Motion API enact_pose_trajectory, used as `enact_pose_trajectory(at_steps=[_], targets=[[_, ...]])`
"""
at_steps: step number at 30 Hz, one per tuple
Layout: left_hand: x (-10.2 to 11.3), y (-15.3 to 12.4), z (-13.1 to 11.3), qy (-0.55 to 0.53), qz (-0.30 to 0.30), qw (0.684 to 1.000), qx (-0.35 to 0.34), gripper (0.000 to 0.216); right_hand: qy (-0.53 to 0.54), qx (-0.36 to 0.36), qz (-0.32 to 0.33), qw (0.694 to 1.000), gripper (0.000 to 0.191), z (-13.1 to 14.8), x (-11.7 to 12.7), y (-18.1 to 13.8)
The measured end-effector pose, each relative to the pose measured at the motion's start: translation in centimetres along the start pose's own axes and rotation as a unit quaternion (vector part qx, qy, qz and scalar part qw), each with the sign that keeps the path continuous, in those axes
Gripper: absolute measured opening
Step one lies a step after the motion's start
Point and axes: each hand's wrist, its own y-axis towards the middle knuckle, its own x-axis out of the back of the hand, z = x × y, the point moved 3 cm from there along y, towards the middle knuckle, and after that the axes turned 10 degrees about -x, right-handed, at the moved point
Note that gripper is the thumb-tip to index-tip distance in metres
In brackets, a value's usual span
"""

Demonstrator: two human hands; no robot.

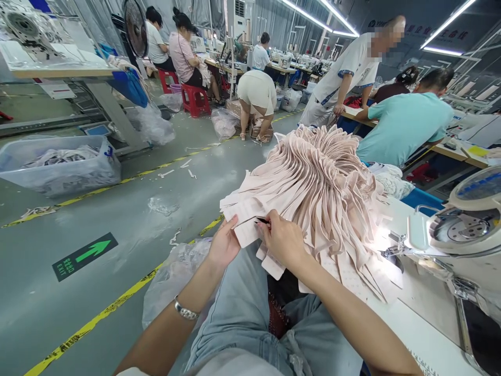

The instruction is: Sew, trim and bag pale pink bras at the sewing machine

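Observation:
A large bundle of pale pink fabric pieces (313, 172), fanned out in many folds, lies in front of me and over the edge of the white sewing table. My left hand (226, 243) pinches the edge of one pink fabric flap (248, 224) at the bundle's near left end. Close beside it, my right hand (285, 237) is closed around small black thread snips (263, 221), their dark tip against the flap. A thin dark line runs across the flap near the tip. My fingers hide most of the snips.
A sewing machine (462, 230) with its lamp lit stands at the right on the white table (422, 324). Plastic bags (176, 282) lie on the floor by my left leg. A clear bin (58, 167) sits farther left. Several people work at other tables.

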Motion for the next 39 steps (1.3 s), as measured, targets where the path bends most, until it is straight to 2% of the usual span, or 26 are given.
enact_pose_trajectory(at_steps=[7,9,12,15,17,20,25,27,31,34,36,37,39], targets=[[0.4,-1.4,0.7,0.031,0.052,0.998,0.016,0.039,-0.041,0.022,0.022,0.999,0.023,0.9,-0.7,1.5],[0.7,-1.9,1.4,0.086,0.092,0.991,0.050,0.038,-0.048,0.018,0.031,0.998,0.023,0.8,-0.7,1.6],[1.0,-2.1,2.1,0.191,0.143,0.967,0.089,0.026,-0.045,0.014,0.033,0.998,0.022,0.5,-0.7,1.5],[1.0,-1.1,1.3,0.153,0.090,0.984,0.022,0.016,-0.019,0.010,0.004,1.000,0.023,-0.1,-0.3,0.9],[0.5,-0.5,0.4,0.077,0.065,0.995,0.000,0.027,0.001,0.003,-0.015,1.000,0.023,-0.5,0.0,0.3],[-0.3,-0.1,-0.3,0.022,0.056,0.998,0.025,0.041,0.008,-0.011,-0.017,1.000,0.021,-0.8,0.5,-0.2],[-0.5,-0.3,0.0,0.004,0.039,0.999,0.027,0.045,-0.003,-0.005,0.001,1.000,0.021,-0.2,0.5,-0.1],[-0.3,-0.3,0.3,0.010,0.041,0.999,0.020,0.045,-0.013,0.002,0.006,1.000,0.022,0.1,0.1,0.2],[0.2,-0.9,0.8,0.026,0.089,0.995,0.021,0.038,-0.047,0.019,0.013,0.999,0.022,0.5,-0.7,1.0],[1.0,-1.6,1.5,0.123,0.114,0.985,0.032,0.035,-0.057,0.018,0.018,0.998,0.023,0.3,-0.9,1.4],[1.5,-1.9,2.2,0.214,0.142,0.964,0.063,0.033,-0.058,0.013,0.024,0.998,0.024,0.1,-0.9,1.4],[1.7,-1.8,2.3,0.240,0.145,0.957,0.068,0.032,-0.056,0.010,0.023,0.998,0.024,0.0,-0.7,1.4],[1.7,-1.2,2.1,0.222,0.114,0.968,0.035,0.031,-0.039,0.004,0.011,0.999,0.024,-0.2,-0.3,0.9]])
